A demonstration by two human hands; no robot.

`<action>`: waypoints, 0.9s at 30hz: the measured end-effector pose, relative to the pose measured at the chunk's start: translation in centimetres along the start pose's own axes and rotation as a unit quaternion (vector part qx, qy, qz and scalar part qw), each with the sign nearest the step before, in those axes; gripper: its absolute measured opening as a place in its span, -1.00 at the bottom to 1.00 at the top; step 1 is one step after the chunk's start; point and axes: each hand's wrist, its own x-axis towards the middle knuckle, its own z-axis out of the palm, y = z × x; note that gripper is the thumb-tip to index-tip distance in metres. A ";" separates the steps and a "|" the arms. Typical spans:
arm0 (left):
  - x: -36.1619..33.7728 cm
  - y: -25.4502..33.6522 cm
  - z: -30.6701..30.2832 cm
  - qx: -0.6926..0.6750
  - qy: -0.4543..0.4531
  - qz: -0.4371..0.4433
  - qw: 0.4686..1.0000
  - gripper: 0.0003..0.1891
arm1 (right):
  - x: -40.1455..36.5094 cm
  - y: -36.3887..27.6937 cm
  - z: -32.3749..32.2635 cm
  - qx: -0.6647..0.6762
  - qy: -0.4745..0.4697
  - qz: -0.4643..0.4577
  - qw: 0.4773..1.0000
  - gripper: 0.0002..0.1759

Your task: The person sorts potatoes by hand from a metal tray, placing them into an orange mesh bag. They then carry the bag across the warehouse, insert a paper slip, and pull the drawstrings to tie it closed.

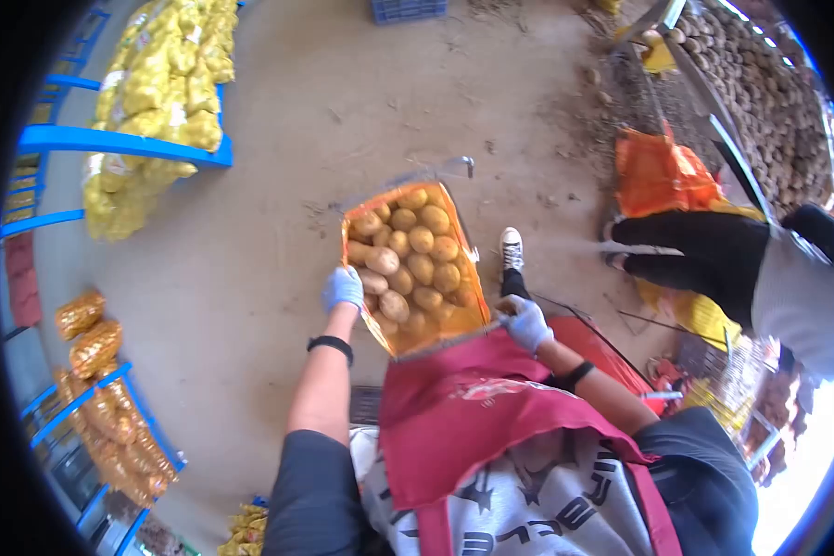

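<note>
An orange mesh bag (463, 243) hangs wide open in front of my body, stretched on a metal frame (408, 176). Many round, light brown potatoes (421, 239) fill it. At the bag's left edge is my left hand (344, 289), in a pale glove, its fingers closed on the rim. My right hand (525, 322), gloved too, is closed at the near right corner of the bag, by the frame. Whether it grips the frame or the mesh is too small to tell.
Yellow bags (162, 83) are stacked on a blue rack at upper left, orange bags (111, 417) at lower left. A potato pile (760, 102) lies at upper right. Another person (760, 269) bends over at right, near an orange sack (663, 176).
</note>
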 end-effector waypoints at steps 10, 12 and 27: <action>1.1 -2.1 -2.8 0.042 -0.015 0.127 0.991 -0.61 | 11.5 -13.7 -12.2 -0.254 -0.139 0.188 0.938 -0.49; 1.3 -2.7 -2.0 0.011 -0.009 0.143 0.990 -0.59 | 18.9 -18.4 -11.5 -0.039 -0.086 0.243 0.965 -0.44; -0.8 -1.0 -4.1 -0.038 -0.050 0.050 0.997 -0.48 | 28.6 -10.1 -0.9 0.053 0.204 -0.133 0.968 -0.62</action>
